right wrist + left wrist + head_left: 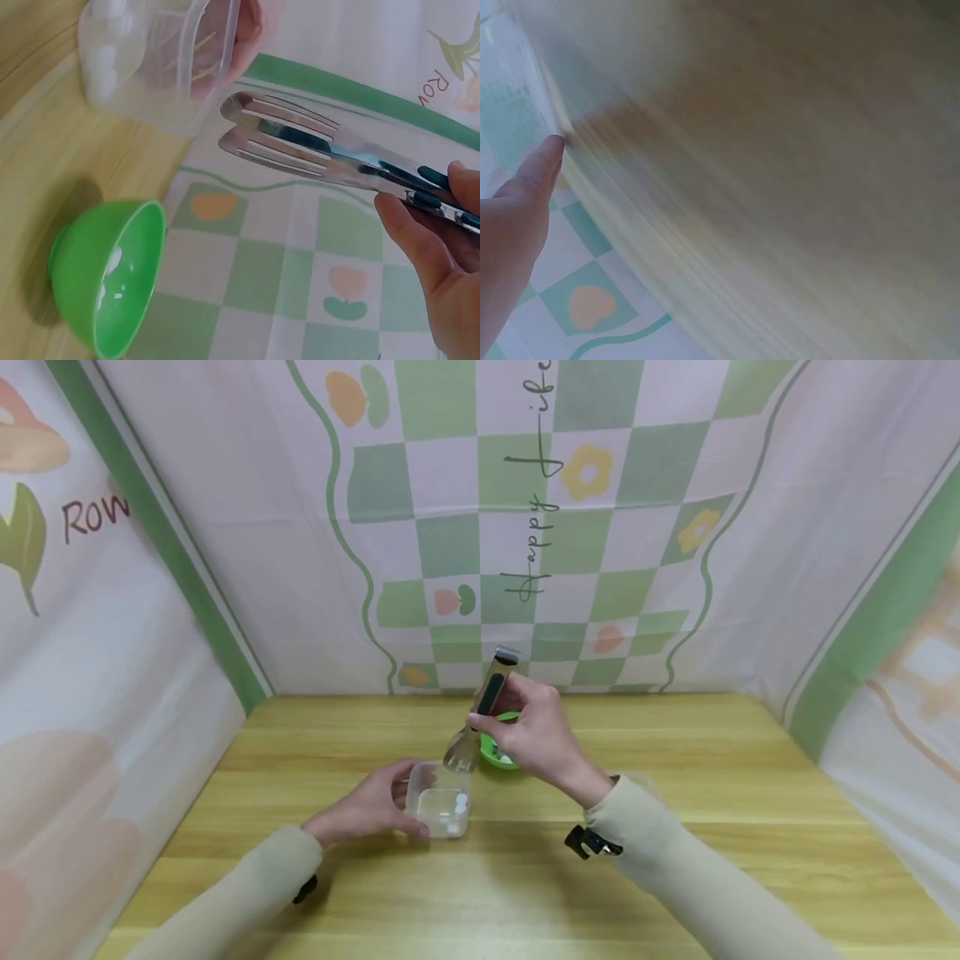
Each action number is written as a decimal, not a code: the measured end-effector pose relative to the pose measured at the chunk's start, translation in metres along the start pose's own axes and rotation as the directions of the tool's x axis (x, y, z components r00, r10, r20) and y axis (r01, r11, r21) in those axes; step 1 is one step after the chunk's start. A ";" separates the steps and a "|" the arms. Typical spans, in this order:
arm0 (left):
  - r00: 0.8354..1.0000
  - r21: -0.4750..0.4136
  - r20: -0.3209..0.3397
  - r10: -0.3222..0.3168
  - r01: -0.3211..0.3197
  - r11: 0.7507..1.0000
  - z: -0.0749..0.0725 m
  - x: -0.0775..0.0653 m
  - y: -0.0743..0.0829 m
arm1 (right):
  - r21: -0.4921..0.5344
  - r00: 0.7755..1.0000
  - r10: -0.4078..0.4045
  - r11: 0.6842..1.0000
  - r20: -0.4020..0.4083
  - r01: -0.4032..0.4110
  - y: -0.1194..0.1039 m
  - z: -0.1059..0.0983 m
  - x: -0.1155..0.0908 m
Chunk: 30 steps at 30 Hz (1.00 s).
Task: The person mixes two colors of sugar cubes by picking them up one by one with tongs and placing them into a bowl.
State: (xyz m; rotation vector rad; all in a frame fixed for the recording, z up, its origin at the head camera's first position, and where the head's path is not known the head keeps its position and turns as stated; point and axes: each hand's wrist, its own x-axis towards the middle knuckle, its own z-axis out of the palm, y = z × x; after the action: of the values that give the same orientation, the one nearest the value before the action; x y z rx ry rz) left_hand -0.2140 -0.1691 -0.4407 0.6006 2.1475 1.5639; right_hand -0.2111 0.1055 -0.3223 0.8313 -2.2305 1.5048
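My right hand (536, 731) holds metal tongs (492, 687) with dark grips, pinching them between thumb and fingers. The slotted tongs ends point down at the far right rim of a clear plastic container (433, 822). In the right wrist view those ends stand slightly apart with nothing between them. Curved around the container's left side, my left hand (367, 806) grips it, thumb at the near corner. A few small white pieces (461, 804) lie inside it on the right. The green bowl (79, 274), partly behind my right hand in the head view, holds small whitish bits.
Everything stands on a wooden table (675, 752). A clear-looking edge (643, 783) shows just behind my right sleeve. Printed cloth (442, 539) rises at the back and both sides of the table.
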 end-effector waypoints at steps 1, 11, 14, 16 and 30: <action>1.000 0.001 -0.002 -0.006 0.006 1.000 0.000 0.000 0.000 | 0.006 1.000 0.002 1.000 0.013 -0.002 -0.001 0.002 0.000; 1.000 -0.002 0.000 -0.008 0.008 1.000 -0.001 0.000 0.001 | 0.059 0.990 0.016 0.998 0.140 -0.024 0.002 0.026 -0.007; 1.000 0.005 -0.003 -0.006 0.006 1.000 0.000 -0.001 0.001 | 0.077 0.985 0.014 0.997 0.170 -0.028 0.006 0.034 -0.009; 1.000 0.007 -0.003 -0.004 0.004 1.000 0.000 -0.001 0.001 | 0.084 0.983 0.016 0.996 0.184 -0.032 0.008 0.038 -0.011; 1.000 -0.031 0.018 0.016 -0.015 0.999 -0.001 0.000 -0.001 | 0.098 0.971 0.065 0.991 0.231 -0.090 0.021 0.057 -0.018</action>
State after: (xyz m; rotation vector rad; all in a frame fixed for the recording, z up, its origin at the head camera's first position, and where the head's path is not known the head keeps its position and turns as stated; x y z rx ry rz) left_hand -0.2143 -0.1699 -0.4415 0.6206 2.1059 1.5910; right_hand -0.2067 0.0646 -0.3700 1.0054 -2.3858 1.6535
